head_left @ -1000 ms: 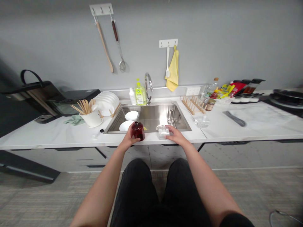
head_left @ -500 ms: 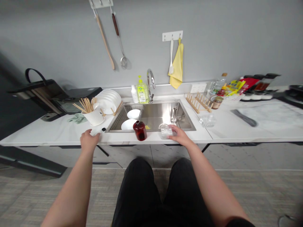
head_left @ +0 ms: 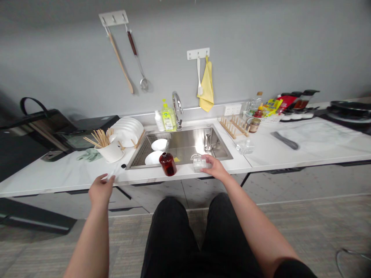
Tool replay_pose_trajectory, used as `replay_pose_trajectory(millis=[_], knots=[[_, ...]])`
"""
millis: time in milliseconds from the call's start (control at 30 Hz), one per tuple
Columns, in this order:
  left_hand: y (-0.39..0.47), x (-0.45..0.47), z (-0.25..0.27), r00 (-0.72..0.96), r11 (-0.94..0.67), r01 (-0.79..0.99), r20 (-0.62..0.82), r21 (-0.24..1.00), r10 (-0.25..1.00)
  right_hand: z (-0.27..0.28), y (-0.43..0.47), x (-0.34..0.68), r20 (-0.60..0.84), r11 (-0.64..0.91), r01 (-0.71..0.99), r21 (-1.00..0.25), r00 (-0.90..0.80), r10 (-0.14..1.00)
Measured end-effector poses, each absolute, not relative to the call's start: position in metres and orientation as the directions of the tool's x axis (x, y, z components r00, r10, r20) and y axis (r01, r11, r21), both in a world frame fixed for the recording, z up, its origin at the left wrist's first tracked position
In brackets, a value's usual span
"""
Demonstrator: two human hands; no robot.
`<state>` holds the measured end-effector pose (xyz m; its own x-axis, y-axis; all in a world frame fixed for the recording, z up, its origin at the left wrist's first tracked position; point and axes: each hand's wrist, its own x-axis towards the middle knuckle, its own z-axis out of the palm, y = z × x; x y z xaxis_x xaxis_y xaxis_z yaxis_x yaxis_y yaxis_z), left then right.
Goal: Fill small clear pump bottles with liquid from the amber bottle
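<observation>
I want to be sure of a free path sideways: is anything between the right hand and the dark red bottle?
Yes, the clear container: the right hand grasps its far side from the dark red bottle. Nothing else visible stands between.

Plain grey wall (head_left: 162, 42) above white marbled counter (head_left: 63, 173), pale cabinets (head_left: 275, 185), grey-brown floor (head_left: 319, 224)

A glossy dark-red bottle (head_left: 167, 165) stands upright near a clear box (head_left: 198, 164).
</observation>
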<state>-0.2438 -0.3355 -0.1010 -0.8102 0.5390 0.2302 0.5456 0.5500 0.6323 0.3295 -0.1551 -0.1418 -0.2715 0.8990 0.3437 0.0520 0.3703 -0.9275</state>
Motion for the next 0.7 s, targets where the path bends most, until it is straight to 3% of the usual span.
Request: replay_pose_trajectory(millis=[100, 167, 433, 700], knots=[[-0.373, -0.189, -0.107, -0.78, 0.287, 0.436, 0.2, 0.853, 0.593, -0.137, -0.183, 0.335, 0.304, 0.295, -0.075, -0.953, -0.233, 0.924], [-0.396, -0.148, -0.106, -0.73, 0.111, 0.335, 0.183, 0.936, 0.658, -0.132, -0.212, 0.343, 0.271, 0.244, -0.144, -0.959, -0.223, 0.936], [-0.436, -0.009, -0.055, -0.312, -0.216, 0.286, 0.304, 0.933, 0.9, -0.121, -0.339, 0.372, 0.238, 0.212, -0.154, -0.965, -0.177, 0.955], [-0.433, 0.073, 0.002, -0.069, -0.315, 0.299, 0.35, 0.901, 0.934, -0.129, -0.388, 0.366, 0.277, 0.271, -0.055, -0.961, -0.144, 0.95]])
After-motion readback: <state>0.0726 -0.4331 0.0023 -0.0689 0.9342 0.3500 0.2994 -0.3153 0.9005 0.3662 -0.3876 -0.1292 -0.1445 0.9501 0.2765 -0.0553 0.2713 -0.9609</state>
